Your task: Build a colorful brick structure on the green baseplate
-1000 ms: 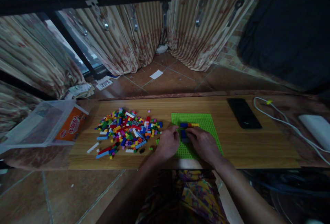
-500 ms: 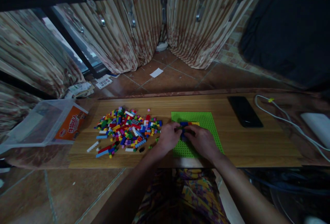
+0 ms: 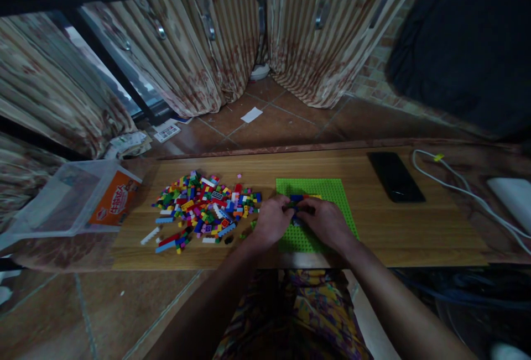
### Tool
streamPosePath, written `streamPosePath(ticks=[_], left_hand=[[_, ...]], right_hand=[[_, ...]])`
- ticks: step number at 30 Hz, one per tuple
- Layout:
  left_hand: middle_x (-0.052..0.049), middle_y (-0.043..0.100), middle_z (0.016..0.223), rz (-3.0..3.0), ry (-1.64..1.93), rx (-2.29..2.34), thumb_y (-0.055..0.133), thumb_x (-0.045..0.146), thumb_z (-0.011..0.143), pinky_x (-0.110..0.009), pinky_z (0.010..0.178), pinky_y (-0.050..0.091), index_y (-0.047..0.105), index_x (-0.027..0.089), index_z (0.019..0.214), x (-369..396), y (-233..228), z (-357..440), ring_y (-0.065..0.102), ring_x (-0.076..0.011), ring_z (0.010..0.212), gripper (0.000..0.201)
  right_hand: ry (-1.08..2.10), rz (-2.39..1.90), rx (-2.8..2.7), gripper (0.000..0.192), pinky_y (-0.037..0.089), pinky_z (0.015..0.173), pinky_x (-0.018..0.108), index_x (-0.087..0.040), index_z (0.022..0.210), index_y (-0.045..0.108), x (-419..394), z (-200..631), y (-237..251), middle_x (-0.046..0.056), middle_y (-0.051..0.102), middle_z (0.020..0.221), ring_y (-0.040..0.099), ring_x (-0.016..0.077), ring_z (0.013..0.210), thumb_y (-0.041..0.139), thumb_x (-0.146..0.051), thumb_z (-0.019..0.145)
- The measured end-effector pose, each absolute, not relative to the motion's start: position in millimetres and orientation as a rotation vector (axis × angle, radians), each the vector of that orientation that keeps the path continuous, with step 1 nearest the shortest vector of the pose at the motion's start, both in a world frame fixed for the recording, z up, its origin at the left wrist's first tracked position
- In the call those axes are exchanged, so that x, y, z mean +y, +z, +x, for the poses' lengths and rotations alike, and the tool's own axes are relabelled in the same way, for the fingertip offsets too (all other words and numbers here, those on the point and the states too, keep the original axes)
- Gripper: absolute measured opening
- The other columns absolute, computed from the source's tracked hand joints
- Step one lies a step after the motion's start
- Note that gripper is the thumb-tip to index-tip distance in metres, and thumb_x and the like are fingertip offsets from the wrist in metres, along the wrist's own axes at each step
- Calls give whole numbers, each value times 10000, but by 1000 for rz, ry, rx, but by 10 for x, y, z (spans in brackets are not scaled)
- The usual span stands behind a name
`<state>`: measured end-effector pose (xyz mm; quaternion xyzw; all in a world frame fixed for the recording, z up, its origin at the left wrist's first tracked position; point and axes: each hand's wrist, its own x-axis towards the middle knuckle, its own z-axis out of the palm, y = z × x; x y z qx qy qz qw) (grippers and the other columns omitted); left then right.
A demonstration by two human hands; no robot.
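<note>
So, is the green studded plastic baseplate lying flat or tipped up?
Flat: the green baseplate shows no edge lifted from the brown wooden tabletop.

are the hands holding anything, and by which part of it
Cannot be told: the left hand and right hand are close together at blue bricks on the green baseplate, hiding any hold.

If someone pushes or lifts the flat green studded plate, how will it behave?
The flat green studded plate would likely slide rather than tip, since it lies flat on the brown wooden board. It looks thin, so it may be light and flex slightly when lifted.
</note>
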<state>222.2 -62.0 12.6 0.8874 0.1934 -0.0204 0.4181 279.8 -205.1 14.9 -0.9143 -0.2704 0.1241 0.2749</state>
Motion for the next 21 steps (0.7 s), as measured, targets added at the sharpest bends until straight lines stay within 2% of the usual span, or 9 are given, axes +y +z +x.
streamPosePath(ticks=[5,12,17,21], left_hand=[[-51,727,894,2252,-84,476,644,191,771,-266,781,521,682,169,997,-615,133,2236,672,-162,800,231],[-31,715,854,2234,-109,466,622,194,771,-242,719,507,664,167,1001,-596,124,2250,655,-145,754,235],[-19,698,806,2285,-192,486,618,164,740,-237,722,493,669,159,932,-586,153,2318,641,-136,730,198],[-27,689,772,2315,-243,514,642,157,685,-258,720,489,674,157,846,-574,177,2407,643,-161,759,164]], right_hand=[[375,-2441,-706,150,448,715,293,-252,900,724,-2039,2818,179,5,735,863,652,184,758,626,-218,792],[448,-2448,-682,136,438,707,285,-252,894,714,-2039,2842,188,-1,724,842,644,182,771,640,-239,780],[508,-2432,-696,115,425,698,274,-243,867,703,-2030,2882,180,1,721,839,635,173,762,646,-233,768],[520,-2444,-711,103,414,671,269,-236,844,704,-2024,2919,176,4,719,831,630,171,741,652,-249,757]])
